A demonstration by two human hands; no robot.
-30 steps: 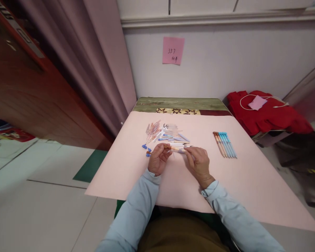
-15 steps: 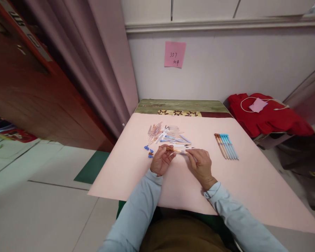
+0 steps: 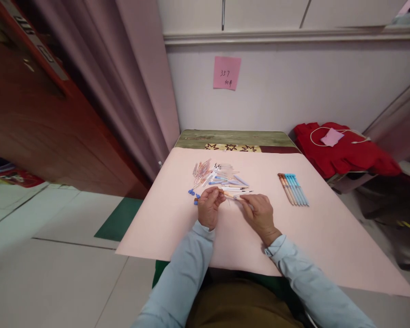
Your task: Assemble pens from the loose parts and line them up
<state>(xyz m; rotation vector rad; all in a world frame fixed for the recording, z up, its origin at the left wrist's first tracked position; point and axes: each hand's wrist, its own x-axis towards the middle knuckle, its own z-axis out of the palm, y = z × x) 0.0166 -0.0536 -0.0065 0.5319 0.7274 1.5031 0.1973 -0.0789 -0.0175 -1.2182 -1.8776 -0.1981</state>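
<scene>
Between my two hands a beige pen lies nearly level above the paper-covered table. My left hand is closed around its brown end, which the fingers mostly cover. The other end is pinched by my right hand. Just left of my left hand sit several small blue pieces, and a brown one is partly hidden there. Behind the hands spreads a loose pile of pen parts: clear-beige tubes, white refills and blue barrels.
To the right, several pens with brown or blue tops lie in a neat row. Pale pink paper covers the table. A red cloth with a white cable is beyond its right edge. A pink note hangs on the wall.
My left hand has turned and its fingers have closed more over the pen's brown end. My right hand stays nearly where it was. The view has shifted slightly.
</scene>
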